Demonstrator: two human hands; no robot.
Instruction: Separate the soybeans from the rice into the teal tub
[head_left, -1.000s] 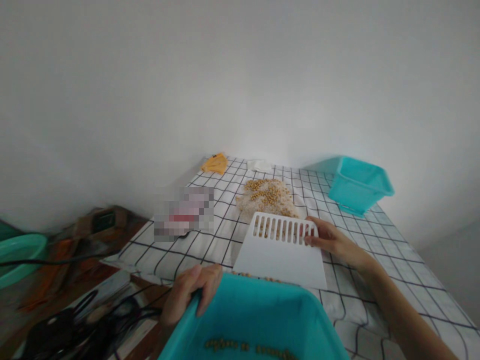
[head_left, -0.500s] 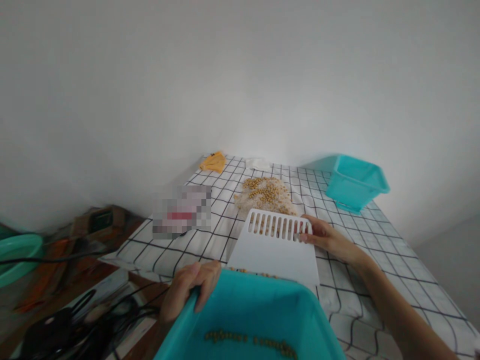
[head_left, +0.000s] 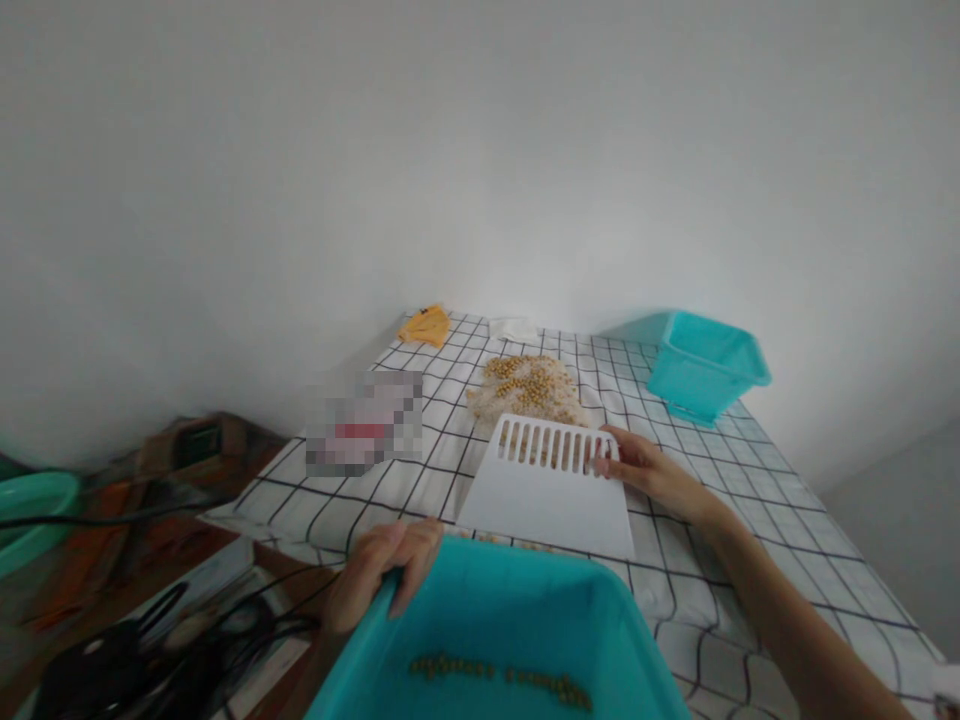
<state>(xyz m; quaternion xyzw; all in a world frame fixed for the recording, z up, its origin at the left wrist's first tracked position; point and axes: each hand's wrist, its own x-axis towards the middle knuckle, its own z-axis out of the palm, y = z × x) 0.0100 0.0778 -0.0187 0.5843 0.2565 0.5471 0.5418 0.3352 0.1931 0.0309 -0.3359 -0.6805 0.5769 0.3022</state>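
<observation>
My left hand (head_left: 397, 562) is closed over the left rim of a turquoise plastic bin (head_left: 517, 610) at the table's near edge. Some yellowish grains lie along the bin's bottom. With my right hand (head_left: 649, 478) I grip the right side of a white slotted plastic board (head_left: 551, 505) at its far end. The board lies tilted toward the bin, its near edge by the bin's far rim, with a few grains between them. Just beyond the slots spreads a pile of rice mixed with yellow soybeans (head_left: 529, 385).
A second turquoise bin (head_left: 705, 365) stands at the back right. An orange cloth-like item (head_left: 426, 326) and white tissue (head_left: 513, 330) lie near the wall. A blurred-out packet (head_left: 364, 425) is on the left of the checked tablecloth (head_left: 442, 440). Black cables (head_left: 255, 625) and a green basin (head_left: 37, 510) are lower left.
The board has shifted slightly away from me along with my right hand. My left hand and the near bin hold their place.
</observation>
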